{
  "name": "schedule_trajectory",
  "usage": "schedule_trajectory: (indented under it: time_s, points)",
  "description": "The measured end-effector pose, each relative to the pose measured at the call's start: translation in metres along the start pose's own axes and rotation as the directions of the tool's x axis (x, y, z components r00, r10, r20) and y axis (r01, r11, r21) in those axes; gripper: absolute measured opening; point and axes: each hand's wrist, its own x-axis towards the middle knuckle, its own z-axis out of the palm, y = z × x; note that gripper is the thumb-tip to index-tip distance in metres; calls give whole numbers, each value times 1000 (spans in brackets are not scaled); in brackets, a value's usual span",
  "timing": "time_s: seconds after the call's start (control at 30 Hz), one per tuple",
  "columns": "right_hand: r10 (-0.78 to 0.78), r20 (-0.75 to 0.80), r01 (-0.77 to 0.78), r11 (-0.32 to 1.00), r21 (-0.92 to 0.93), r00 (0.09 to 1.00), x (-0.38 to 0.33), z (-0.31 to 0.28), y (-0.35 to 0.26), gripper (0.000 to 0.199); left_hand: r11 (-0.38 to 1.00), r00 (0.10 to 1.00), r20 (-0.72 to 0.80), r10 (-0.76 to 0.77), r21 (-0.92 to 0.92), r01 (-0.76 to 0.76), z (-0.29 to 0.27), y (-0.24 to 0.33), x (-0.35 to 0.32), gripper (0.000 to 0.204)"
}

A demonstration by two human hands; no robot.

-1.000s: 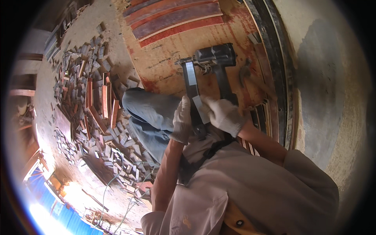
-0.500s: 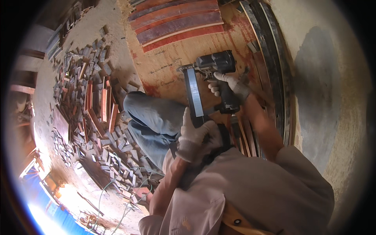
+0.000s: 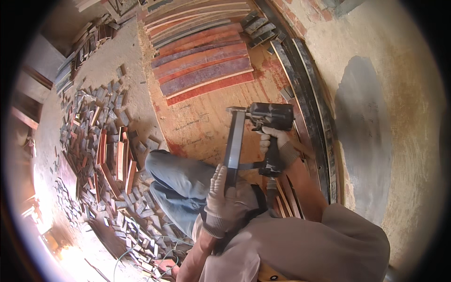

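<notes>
My gloved right hand (image 3: 277, 143) is wrapped around the handle of a black pneumatic nail gun (image 3: 272, 116), held above my lap with its nose toward the left. A long magazine (image 3: 235, 141) with a pale strip of fasteners along it slants down from the nose. At the magazine's lower end is my gloved left hand (image 3: 220, 202), its fingers stretched out beside the magazine and its palm near the end. How firmly it touches there is hard to see.
Curved red and brown wooden strips (image 3: 206, 70) lie in rows on a stained board (image 3: 188, 122). Long dark battens (image 3: 305, 89) run along the wall at right. A heap of small wood offcuts (image 3: 103, 108) covers the floor at left, with a thin hose (image 3: 123, 256) by it.
The nail gun and both hands sit lower in view as the view shifts. The magazine's slant has changed. My left fingers have come together and straightened along the magazine.
</notes>
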Motion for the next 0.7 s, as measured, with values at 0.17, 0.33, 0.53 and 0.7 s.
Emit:
schedule_trajectory:
  time_s: [0.17, 0.33, 0.53, 0.7]
  points:
    - [-293, -34, 273, 924, -267, 956, -37, 31, -20, 14, 797, 778, 199, -596, 264, 543, 49, 1, 51, 57]
    - [-496, 18, 323, 538, -779, 868, -73, 59, -59, 11, 895, 781, 437, -447, 204, 398, 110, -42, 82, 59]
    - [-784, 189, -423, -501, -755, 591, -63, 0, -52, 64, 893, 889, -446, -102, 353, 279, 26, -164, 167, 57]
    - [-807, -18, -601, -424, -677, 590, -50, -68, -43, 97, 848, 841, -505, -195, 345, 404, -49, -232, 242, 68]
